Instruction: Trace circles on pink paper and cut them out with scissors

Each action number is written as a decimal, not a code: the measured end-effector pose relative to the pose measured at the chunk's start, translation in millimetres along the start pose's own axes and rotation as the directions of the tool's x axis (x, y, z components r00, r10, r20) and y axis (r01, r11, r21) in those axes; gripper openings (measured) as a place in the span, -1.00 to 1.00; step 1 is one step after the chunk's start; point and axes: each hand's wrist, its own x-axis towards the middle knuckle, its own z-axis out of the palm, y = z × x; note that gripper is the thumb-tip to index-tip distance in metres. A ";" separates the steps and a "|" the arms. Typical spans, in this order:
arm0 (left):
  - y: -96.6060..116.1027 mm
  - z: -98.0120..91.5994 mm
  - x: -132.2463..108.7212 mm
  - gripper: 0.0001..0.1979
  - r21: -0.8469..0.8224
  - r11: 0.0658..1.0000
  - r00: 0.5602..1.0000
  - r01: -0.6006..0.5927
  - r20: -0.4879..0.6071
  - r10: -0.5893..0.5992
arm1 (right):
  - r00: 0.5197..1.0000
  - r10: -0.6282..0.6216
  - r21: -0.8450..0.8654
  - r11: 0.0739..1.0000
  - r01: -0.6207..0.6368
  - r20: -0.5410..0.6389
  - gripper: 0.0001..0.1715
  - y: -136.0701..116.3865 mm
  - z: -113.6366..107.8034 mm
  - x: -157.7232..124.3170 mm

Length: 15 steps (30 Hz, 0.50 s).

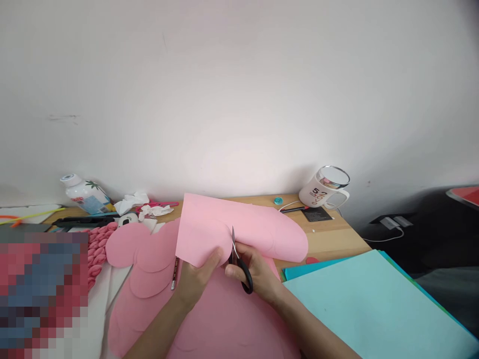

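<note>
My left hand (200, 276) pinches the lower edge of a pink paper sheet (204, 224), its thumb lying on top. Black-handled scissors (245, 274) are gripped in my right hand (256, 269), their blades parted at the sheet and pointing away from me. The sheet has a rounded cut edge beside the blades, and its right part curls over to a rounded end. Beneath my hands spreads more pink paper (224, 319). Several pink rounded cut pieces (149, 274) overlap at the left. A pencil (174, 274) lies between them and my left hand.
Light-blue paper sheets (370, 299) are stacked at the right. A white mug (318, 192) stands at the back right by a black card (316, 214). Along the back left are a white bottle (88, 194), crumpled tissues (130, 202) and a pink braided thing (100, 249). A wall (239, 99) rises behind.
</note>
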 end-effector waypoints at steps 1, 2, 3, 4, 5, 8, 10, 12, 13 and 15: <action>0.7 0.0 -0.1 -0.57 0.014 1.000 1.000 -0.002 0.000 0.002 | 1.000 -0.003 0.004 1.000 0.003 -0.001 -0.51 0.0 0.3 0.0; 1.5 -0.1 -0.2 -0.57 0.031 1.000 1.000 -0.006 0.001 0.006 | 1.000 -0.005 0.011 1.000 0.005 -0.002 -0.52 0.1 0.6 -0.1; 2.3 -0.2 -0.4 -0.56 0.048 0.999 1.000 -0.010 0.002 0.010 | 1.000 -0.009 0.020 1.000 0.009 -0.006 -0.53 0.3 0.8 -0.2; 3.0 -0.3 -0.6 -0.56 0.063 0.998 1.000 -0.017 -0.001 0.017 | 1.000 -0.011 0.030 0.999 0.011 -0.008 -0.54 0.7 0.9 -0.3; 3.5 -0.3 -0.8 -0.57 0.077 0.997 1.000 -0.024 -0.004 0.025 | 1.000 -0.013 0.040 0.999 0.013 -0.010 -0.55 1.0 1.0 -0.4; 3.3 -0.2 -1.5 -0.58 0.085 0.996 0.999 -0.039 -0.001 0.039 | 1.000 -0.015 0.057 0.998 0.016 -0.015 -0.58 2.0 1.0 -0.7; 2.0 -0.3 -1.7 -0.59 0.069 0.997 0.999 -0.036 -0.005 0.037 | 1.000 -0.012 0.050 0.999 0.013 -0.017 -0.58 1.8 1.1 -0.7; 0.3 -0.6 -1.5 -0.59 0.062 0.998 0.999 -0.033 -0.012 0.033 | 1.000 -0.011 0.038 0.999 0.011 -0.026 -0.58 0.9 1.3 -0.6; -0.5 -0.9 -1.3 -0.59 0.065 0.997 0.999 -0.034 -0.011 0.034 | 1.000 -0.011 0.033 0.999 0.011 -0.028 -0.58 0.3 1.4 -0.5; -1.8 -1.7 -0.9 -0.58 0.070 0.997 0.999 -0.041 -0.009 0.042 | 1.000 -0.015 0.031 0.999 0.016 -0.025 -0.58 -1.0 1.6 -0.1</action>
